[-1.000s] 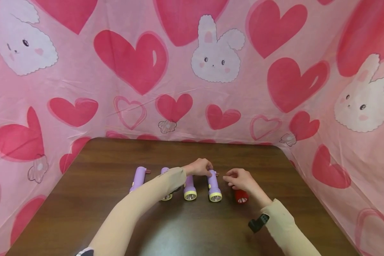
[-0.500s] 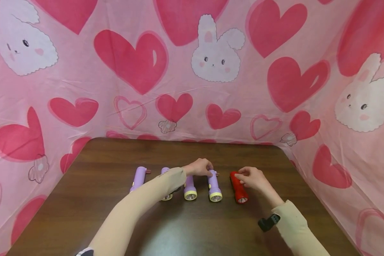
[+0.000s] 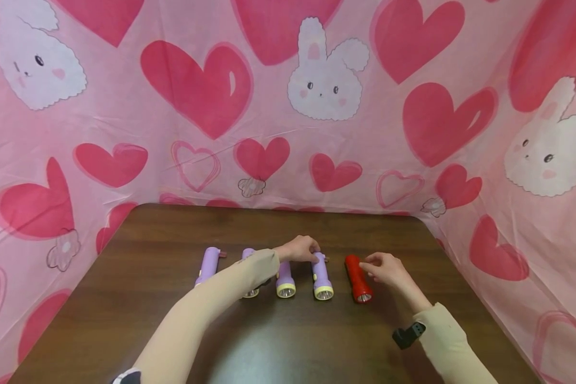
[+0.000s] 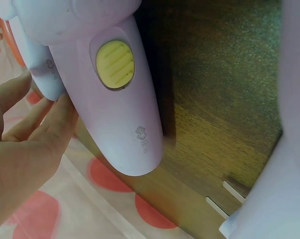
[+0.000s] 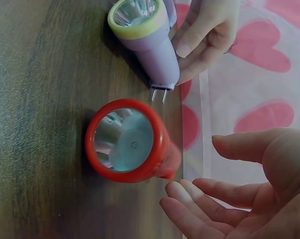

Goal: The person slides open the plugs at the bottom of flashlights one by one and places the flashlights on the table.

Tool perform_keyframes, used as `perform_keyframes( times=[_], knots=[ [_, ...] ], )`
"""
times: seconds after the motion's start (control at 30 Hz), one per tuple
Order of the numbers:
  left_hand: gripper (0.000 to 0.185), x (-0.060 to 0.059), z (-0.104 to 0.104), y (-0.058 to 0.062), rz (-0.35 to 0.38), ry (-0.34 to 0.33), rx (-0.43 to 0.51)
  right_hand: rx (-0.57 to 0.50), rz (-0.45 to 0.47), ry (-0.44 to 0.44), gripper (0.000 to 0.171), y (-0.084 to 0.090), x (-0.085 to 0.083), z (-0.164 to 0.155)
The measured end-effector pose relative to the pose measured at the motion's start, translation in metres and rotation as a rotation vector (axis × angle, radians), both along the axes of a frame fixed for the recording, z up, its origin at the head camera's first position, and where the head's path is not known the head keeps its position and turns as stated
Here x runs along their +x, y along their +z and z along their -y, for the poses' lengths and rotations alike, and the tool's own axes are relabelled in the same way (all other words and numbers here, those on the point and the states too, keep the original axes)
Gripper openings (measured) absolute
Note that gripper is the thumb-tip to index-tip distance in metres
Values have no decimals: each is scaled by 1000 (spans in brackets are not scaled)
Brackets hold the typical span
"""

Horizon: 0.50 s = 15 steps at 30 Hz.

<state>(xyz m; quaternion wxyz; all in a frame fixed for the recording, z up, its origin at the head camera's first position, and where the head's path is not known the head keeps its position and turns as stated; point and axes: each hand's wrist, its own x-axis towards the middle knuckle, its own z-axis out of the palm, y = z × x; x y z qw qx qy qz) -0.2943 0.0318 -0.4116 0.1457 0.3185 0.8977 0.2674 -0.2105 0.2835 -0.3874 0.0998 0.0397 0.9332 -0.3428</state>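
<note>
My left hand [image 3: 298, 249] pinches the tail end of the rightmost purple flashlight [image 3: 320, 272] lightly between thumb and fingers. That flashlight has a yellow rim, and two metal plug prongs stick out near its tail in the right wrist view. To its right lies a red flashlight [image 3: 356, 274], lens toward me. Beside its tail is my right hand [image 3: 385, 268], its fingers apart and holding nothing; the right wrist view shows a gap between them and the red flashlight [image 5: 124, 141].
More purple flashlights lie in a row to the left: one [image 3: 284, 277] near the left wrist, one [image 3: 248, 253] partly hidden by the sleeve, one [image 3: 208, 262] at the far left. All rest on a brown wooden table [image 3: 288, 341]. Pink heart-print cloth [image 3: 273, 106] surrounds it.
My right hand has moved from over the red flashlight to its right side, leaving it uncovered. My left hand stays at the rightmost purple flashlight. The head view has tilted slightly.
</note>
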Motion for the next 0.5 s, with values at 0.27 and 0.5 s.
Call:
perform_keyframes(
  times=[0.27,0.5],
  knots=[
    [31,-1,0,-2,4,2,8,21,25,-6,44,-5,0,-2],
    [31,-1,0,-1,10,-2,17,-11,65,-10,51,-12,-1,-3]
  ],
)
